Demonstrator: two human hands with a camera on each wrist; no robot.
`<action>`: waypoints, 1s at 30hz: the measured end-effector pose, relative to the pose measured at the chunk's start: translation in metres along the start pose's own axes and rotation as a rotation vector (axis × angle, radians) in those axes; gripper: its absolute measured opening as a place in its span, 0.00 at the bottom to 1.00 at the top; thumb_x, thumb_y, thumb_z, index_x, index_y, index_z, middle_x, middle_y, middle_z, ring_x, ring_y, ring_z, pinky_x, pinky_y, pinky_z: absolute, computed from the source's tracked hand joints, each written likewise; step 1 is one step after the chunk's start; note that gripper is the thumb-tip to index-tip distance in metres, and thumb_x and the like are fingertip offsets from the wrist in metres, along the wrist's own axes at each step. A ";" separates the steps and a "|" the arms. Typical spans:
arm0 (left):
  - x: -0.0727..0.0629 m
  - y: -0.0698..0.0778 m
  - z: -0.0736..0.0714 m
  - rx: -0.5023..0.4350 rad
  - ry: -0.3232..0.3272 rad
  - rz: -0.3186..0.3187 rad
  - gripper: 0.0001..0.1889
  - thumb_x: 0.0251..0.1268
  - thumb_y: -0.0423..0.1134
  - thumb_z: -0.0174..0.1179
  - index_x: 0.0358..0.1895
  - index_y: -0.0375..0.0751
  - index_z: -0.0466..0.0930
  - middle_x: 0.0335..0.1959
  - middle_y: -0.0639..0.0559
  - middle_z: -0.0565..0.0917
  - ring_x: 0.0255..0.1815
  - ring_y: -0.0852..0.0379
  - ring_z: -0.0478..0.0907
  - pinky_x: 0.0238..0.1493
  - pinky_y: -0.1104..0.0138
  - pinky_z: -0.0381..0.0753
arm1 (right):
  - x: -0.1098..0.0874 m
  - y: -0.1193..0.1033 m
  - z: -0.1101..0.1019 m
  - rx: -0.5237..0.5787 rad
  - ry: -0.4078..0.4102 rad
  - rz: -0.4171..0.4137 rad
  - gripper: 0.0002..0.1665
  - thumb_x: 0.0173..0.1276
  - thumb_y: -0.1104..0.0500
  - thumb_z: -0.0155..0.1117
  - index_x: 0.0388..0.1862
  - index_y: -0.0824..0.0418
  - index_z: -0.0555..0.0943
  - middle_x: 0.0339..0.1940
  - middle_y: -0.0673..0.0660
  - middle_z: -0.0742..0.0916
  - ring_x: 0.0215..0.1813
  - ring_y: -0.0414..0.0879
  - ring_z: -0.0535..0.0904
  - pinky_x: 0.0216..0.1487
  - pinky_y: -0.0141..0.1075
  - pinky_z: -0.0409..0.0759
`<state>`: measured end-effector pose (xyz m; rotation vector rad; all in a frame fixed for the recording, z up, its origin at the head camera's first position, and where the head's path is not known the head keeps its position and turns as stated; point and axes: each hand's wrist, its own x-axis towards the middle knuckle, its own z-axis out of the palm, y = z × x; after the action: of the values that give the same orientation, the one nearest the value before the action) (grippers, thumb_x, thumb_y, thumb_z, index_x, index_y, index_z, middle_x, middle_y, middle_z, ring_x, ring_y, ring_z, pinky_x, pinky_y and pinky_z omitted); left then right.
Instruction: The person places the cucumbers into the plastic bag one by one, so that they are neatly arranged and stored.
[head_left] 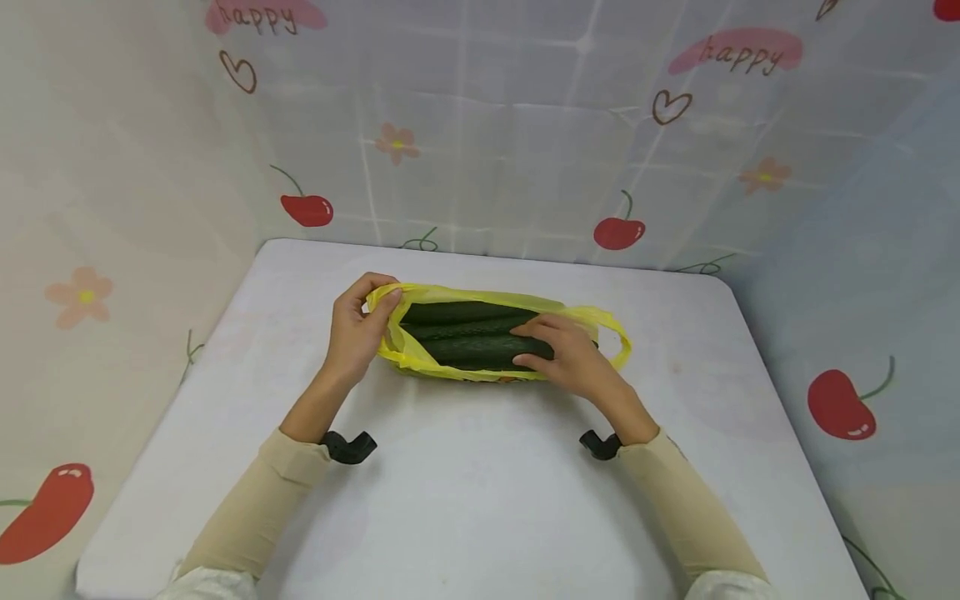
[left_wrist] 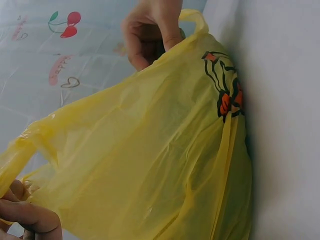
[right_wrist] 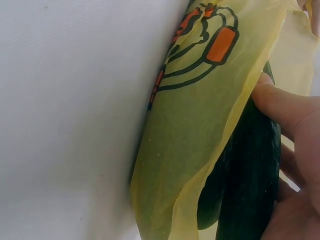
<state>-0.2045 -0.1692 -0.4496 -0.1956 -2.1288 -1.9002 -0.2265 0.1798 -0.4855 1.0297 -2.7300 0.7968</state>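
Note:
A yellow plastic bag point(head_left: 411, 360) with orange and black print lies on the table, its mouth spread wide. Several dark green cucumbers point(head_left: 472, 352) lie side by side inside it. At the bag's left end, my left hand point(head_left: 358, 327) pinches the rim near a handle and draws it up and outward, as the left wrist view also shows. My right hand point(head_left: 568, 354) reaches into the mouth from the right. Its thumb and fingers grip the nearest cucumber point(right_wrist: 252, 165) from both sides, with the fingers partly hidden behind it.
The bag's other handle loop point(head_left: 621, 342) stands out past my right hand. A white table point(head_left: 465, 500) is under everything. Behind it hangs a curtain point(head_left: 495, 150) printed with cherries and flowers. Black wrist mounts point(head_left: 351, 448) sit at both wrists.

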 end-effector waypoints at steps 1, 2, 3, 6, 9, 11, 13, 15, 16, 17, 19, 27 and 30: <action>0.000 0.000 -0.001 0.001 0.002 -0.004 0.10 0.82 0.41 0.62 0.54 0.39 0.83 0.50 0.57 0.82 0.37 0.61 0.73 0.25 0.76 0.73 | 0.001 0.000 0.001 0.010 -0.004 0.004 0.28 0.68 0.48 0.79 0.64 0.54 0.86 0.60 0.54 0.88 0.63 0.52 0.86 0.66 0.50 0.85; 0.000 0.000 -0.001 0.003 0.003 -0.007 0.11 0.82 0.42 0.62 0.55 0.39 0.83 0.50 0.57 0.82 0.37 0.61 0.73 0.25 0.75 0.73 | 0.002 0.000 0.002 0.019 -0.007 0.012 0.27 0.68 0.48 0.80 0.64 0.53 0.86 0.60 0.53 0.88 0.64 0.52 0.85 0.67 0.50 0.84; 0.000 0.001 -0.002 0.005 0.003 -0.012 0.11 0.82 0.42 0.62 0.55 0.39 0.83 0.49 0.57 0.81 0.37 0.61 0.73 0.25 0.75 0.73 | 0.003 0.000 0.004 0.028 -0.007 0.016 0.27 0.68 0.48 0.80 0.63 0.53 0.85 0.60 0.53 0.88 0.65 0.52 0.85 0.68 0.50 0.84; 0.000 0.000 -0.002 0.011 0.006 -0.022 0.12 0.82 0.42 0.62 0.56 0.39 0.83 0.49 0.59 0.81 0.39 0.60 0.74 0.27 0.74 0.76 | 0.004 0.001 0.008 0.046 -0.003 0.023 0.26 0.66 0.49 0.81 0.61 0.53 0.86 0.60 0.53 0.88 0.65 0.52 0.84 0.68 0.51 0.83; 0.000 0.000 -0.002 0.015 0.011 -0.025 0.11 0.83 0.42 0.61 0.55 0.39 0.83 0.49 0.60 0.81 0.39 0.60 0.74 0.27 0.74 0.76 | 0.004 0.002 0.012 0.037 0.004 0.013 0.25 0.66 0.50 0.81 0.60 0.54 0.86 0.60 0.54 0.88 0.66 0.54 0.82 0.69 0.52 0.82; 0.000 0.000 -0.002 0.014 0.008 -0.021 0.11 0.83 0.42 0.61 0.55 0.38 0.83 0.49 0.60 0.81 0.38 0.60 0.74 0.26 0.73 0.76 | 0.004 0.003 0.015 0.025 0.017 0.006 0.24 0.66 0.51 0.81 0.59 0.55 0.87 0.59 0.55 0.88 0.66 0.55 0.81 0.69 0.54 0.82; 0.000 -0.001 -0.002 0.009 0.004 -0.017 0.12 0.82 0.42 0.61 0.55 0.38 0.82 0.48 0.60 0.81 0.37 0.62 0.73 0.26 0.74 0.75 | 0.003 0.003 0.016 0.005 0.027 0.005 0.23 0.66 0.51 0.81 0.58 0.55 0.87 0.59 0.56 0.88 0.65 0.56 0.80 0.68 0.55 0.81; 0.001 -0.002 -0.002 0.008 0.004 -0.013 0.12 0.82 0.43 0.62 0.54 0.37 0.83 0.48 0.60 0.82 0.36 0.62 0.73 0.25 0.75 0.75 | 0.002 0.002 0.016 -0.010 0.028 0.018 0.23 0.67 0.51 0.81 0.58 0.54 0.87 0.59 0.56 0.87 0.65 0.56 0.80 0.69 0.56 0.80; 0.001 -0.003 -0.003 0.010 0.004 -0.011 0.12 0.82 0.43 0.62 0.54 0.37 0.82 0.48 0.60 0.82 0.36 0.62 0.73 0.25 0.75 0.75 | 0.001 0.002 0.016 -0.015 0.025 0.026 0.23 0.67 0.51 0.81 0.58 0.53 0.87 0.58 0.56 0.87 0.65 0.57 0.79 0.69 0.56 0.79; 0.001 -0.003 -0.003 0.010 0.006 -0.011 0.12 0.82 0.43 0.62 0.54 0.37 0.83 0.48 0.60 0.82 0.36 0.62 0.73 0.25 0.75 0.75 | 0.001 0.002 0.017 -0.022 0.019 0.036 0.23 0.68 0.50 0.80 0.59 0.53 0.86 0.58 0.55 0.86 0.65 0.57 0.79 0.69 0.56 0.79; 0.001 -0.004 -0.003 0.011 0.009 -0.013 0.12 0.82 0.43 0.62 0.54 0.38 0.82 0.48 0.60 0.82 0.37 0.62 0.73 0.26 0.75 0.75 | 0.001 0.001 0.016 -0.024 0.009 0.049 0.23 0.68 0.50 0.80 0.59 0.52 0.86 0.59 0.55 0.86 0.65 0.57 0.79 0.70 0.57 0.78; -0.004 -0.008 -0.007 0.056 -0.029 -0.017 0.12 0.82 0.44 0.62 0.57 0.42 0.82 0.54 0.58 0.82 0.39 0.59 0.76 0.27 0.74 0.75 | -0.015 0.008 0.011 0.022 0.014 0.085 0.24 0.72 0.51 0.77 0.65 0.51 0.84 0.63 0.54 0.86 0.68 0.55 0.79 0.72 0.56 0.78; -0.010 -0.010 -0.015 0.068 -0.092 0.006 0.14 0.84 0.46 0.58 0.60 0.43 0.80 0.55 0.59 0.81 0.27 0.55 0.74 0.22 0.72 0.75 | -0.031 0.009 0.003 0.066 0.072 0.079 0.21 0.74 0.52 0.76 0.63 0.52 0.86 0.63 0.52 0.87 0.69 0.52 0.80 0.70 0.53 0.80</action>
<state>-0.1958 -0.1848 -0.4604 -0.2805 -2.2461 -1.8450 -0.2086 0.2018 -0.5004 0.8911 -2.7153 0.9227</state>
